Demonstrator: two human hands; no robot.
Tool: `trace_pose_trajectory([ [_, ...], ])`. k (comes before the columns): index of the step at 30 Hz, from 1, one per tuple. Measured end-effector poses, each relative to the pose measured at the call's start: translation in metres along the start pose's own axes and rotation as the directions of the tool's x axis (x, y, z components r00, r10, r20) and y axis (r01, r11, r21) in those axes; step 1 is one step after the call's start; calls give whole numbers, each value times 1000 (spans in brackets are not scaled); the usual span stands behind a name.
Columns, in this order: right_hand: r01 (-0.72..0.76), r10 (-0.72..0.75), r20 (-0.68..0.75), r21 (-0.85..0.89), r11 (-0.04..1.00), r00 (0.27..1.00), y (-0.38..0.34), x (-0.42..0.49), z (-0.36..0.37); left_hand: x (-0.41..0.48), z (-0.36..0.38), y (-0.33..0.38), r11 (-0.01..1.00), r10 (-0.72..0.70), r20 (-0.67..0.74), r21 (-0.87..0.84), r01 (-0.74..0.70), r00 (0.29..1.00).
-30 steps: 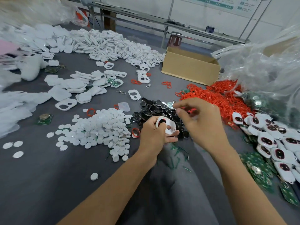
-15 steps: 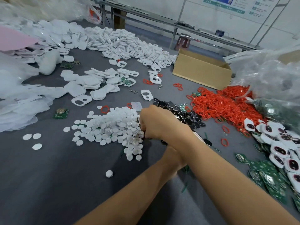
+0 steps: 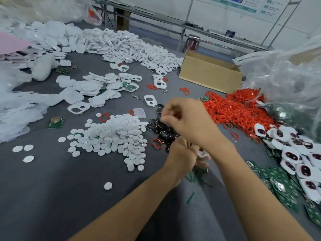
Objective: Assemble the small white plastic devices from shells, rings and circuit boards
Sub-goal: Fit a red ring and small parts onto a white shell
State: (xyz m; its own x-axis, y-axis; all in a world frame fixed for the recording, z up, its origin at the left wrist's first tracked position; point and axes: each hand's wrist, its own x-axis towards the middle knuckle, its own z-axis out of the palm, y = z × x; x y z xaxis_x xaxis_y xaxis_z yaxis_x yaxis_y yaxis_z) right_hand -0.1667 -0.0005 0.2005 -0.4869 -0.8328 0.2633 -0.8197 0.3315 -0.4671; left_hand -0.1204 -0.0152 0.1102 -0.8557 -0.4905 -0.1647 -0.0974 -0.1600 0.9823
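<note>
Left hand (image 3: pixel 180 153): clenched, fingers curled around a white shell (image 3: pixel 202 153). Only a small edge of the shell shows past the knuckles. The right forearm crosses above this hand and hides part of it.

Right hand (image 3: pixel 189 122): fingers curled downward, fingertips (image 3: pixel 165 119) touching the pile of black pieces (image 3: pixel 162 132). The fingertips are blurred; whether a piece is pinched between them cannot be told.

Materials and shapes:
- Black pieces: small, oval, glossy, heaped loosely just beyond the left hand.
- White discs (image 3: pixel 111 136): flat, round, matte plastic, in a spread heap just left of the black pieces.
- Red rings (image 3: pixel 238 110): thin flexible loops, in a dense tangle to the right of the hands.
- Circuit boards (image 3: pixel 276 173): green, flat, scattered at the right edge; one lies alone (image 3: pixel 56 122) left of the discs.
- Assembled devices (image 3: pixel 291 156): rounded white housings with dark oval windows, lying over the boards.
- Empty shells (image 3: pixel 132 47): white frames with cut-out openings, in a long heap at the far side.
- Cardboard box (image 3: pixel 208 73): open, beyond the rings.
- Table (image 3: pixel 52 197): covered in grey cloth.
</note>
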Motion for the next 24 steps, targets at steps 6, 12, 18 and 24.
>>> trace_pose_trajectory([
  [6,-144,181,-210,182,973,961,51,-46,-36,0,-1,9,956,108,-14,-274,-108,994],
  [12,-180,222,-210,202,963,952,63,-63,-23,-2,-1,12,930,141,-92,-328,-164,986],
  [18,-192,208,-261,87,978,943,62,-60,-10,-4,1,10,935,183,-68,-298,-195,981],
  [24,-244,252,-290,63,968,923,62,-61,-4,-3,3,5,943,185,-71,-268,-197,980],
])
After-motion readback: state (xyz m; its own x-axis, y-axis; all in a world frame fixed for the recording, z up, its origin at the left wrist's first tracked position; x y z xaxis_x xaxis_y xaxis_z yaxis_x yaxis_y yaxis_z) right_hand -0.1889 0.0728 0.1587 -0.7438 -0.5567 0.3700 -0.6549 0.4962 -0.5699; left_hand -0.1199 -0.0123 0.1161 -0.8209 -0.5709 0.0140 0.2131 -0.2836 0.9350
